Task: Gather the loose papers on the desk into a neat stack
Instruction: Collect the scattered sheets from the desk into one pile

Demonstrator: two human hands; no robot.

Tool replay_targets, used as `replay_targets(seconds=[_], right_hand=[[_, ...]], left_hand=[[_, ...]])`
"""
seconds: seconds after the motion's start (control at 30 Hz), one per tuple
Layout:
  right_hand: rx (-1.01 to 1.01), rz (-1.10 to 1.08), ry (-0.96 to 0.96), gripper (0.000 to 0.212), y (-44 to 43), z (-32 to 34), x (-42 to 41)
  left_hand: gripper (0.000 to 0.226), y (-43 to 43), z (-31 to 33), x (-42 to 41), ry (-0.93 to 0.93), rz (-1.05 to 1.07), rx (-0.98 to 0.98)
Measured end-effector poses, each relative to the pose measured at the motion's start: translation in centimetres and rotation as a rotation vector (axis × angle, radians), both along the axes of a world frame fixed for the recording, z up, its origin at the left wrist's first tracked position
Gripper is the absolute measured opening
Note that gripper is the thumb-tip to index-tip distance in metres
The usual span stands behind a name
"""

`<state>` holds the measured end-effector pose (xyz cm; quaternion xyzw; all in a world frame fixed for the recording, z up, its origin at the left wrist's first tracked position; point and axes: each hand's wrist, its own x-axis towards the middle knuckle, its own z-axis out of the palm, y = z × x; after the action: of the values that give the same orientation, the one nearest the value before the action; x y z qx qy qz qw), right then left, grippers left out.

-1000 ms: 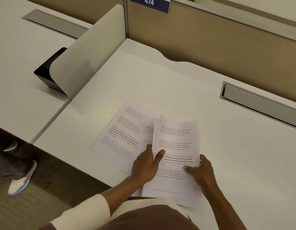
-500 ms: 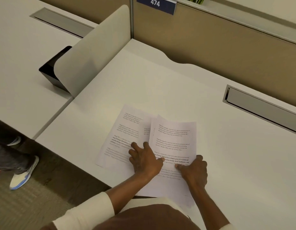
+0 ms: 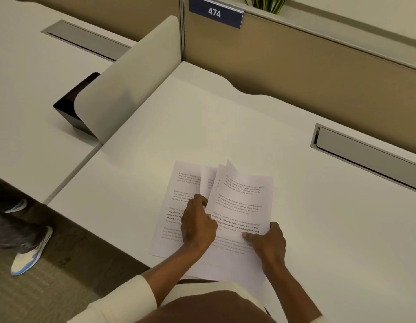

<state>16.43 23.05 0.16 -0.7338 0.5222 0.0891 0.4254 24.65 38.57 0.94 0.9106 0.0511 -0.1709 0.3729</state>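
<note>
Left grip [image 3: 197, 223] pinches papers [image 3: 239, 206] beside right grip [image 3: 267, 243]

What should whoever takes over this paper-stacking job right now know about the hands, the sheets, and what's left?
Left hand: fingers curled, pinching the left edge of a raised sheet in the middle of the pile.
Right hand: thumb on top, gripping the right sheets near their lower right edge.
Papers: all at the desk's near edge, overlapping but fanned; the left sheet lies flat, sticking out to the left from under the others.
Done: sheets brought together.
Left: slide the left sheet under the rest, then square the edges into one neat stack.
</note>
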Motion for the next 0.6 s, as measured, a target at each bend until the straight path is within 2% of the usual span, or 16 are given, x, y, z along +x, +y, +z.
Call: replay_targets(seconds=[0.27, 0.43, 0.6], right_hand=[[0.006, 0.016, -0.089, 0.052, 2.6, 0.2, 2.5], [-0.023, 0.055, -0.110, 0.054, 4.3, 0.2, 4.2], [-0.034, 0.110, -0.036, 0.051, 6.3, -0.7, 4.9]], left_hand=[[0.041, 3.2, 0.7, 2.7, -0.047, 0.119, -0.184], [0.039, 5.7, 0.3, 5.1, -0.040, 0.172, -0.164], [0.039, 7.2, -0.8, 6.1, 0.011, 0.142, -0.056]])
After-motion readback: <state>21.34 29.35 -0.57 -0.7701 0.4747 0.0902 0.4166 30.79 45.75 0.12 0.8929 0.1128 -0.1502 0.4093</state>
